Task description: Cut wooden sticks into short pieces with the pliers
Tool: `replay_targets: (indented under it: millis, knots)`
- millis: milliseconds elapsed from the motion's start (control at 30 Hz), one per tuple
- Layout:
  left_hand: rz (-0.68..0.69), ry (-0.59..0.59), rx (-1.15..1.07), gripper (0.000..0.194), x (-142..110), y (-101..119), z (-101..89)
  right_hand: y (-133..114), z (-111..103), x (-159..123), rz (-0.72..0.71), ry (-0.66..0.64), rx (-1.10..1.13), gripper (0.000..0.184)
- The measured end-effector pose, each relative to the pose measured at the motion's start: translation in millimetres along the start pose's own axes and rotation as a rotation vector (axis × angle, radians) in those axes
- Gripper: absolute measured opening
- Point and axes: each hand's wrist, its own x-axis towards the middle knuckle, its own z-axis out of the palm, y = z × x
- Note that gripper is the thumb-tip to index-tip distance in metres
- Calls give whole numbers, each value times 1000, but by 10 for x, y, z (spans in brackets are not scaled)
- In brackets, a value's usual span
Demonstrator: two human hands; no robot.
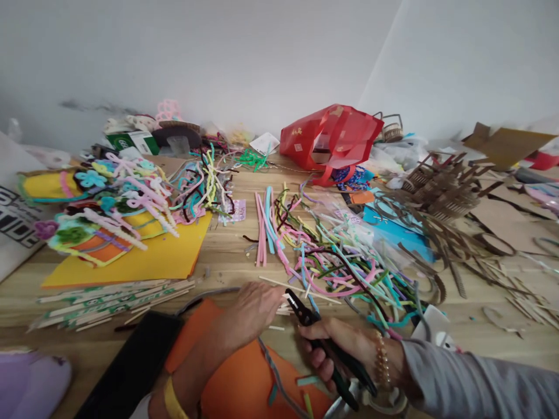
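As the right hand [336, 349] closes firmly round the black-handled pliers [304, 314], their nose sits just beside the left hand [255, 308], whose fingers reach forward, half curled (whether they pinch anything, I cannot tell). Both hands work over an orange foam sheet [244, 378] at the near side of a wooden table [227, 262], beside a tangle of pipe cleaners [336, 262]. A slip of the pliers could nip the left fingertips [279, 294], and a careless sweep of the wrist could snag the pipe cleaners or scatter the thin wooden sticks [301, 289].
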Motion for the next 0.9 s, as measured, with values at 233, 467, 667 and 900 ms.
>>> replay_targets:
  millis: [233,467,667,900]
  knots:
    - [-155,72,-16,27,249,-50,-188,-11,-124,-129,-108,-159,-118,24]
    - [-146,41,-70,25,431,166,72,93,-287,-542,-418,-264,-5,33]
    - [-27,188,31,32,429,261,574,154,-345,-583,-584,-227,29,34]
    - [108,220,162,42,286,262,716,209,-346,-507,-610,-247,41,33]
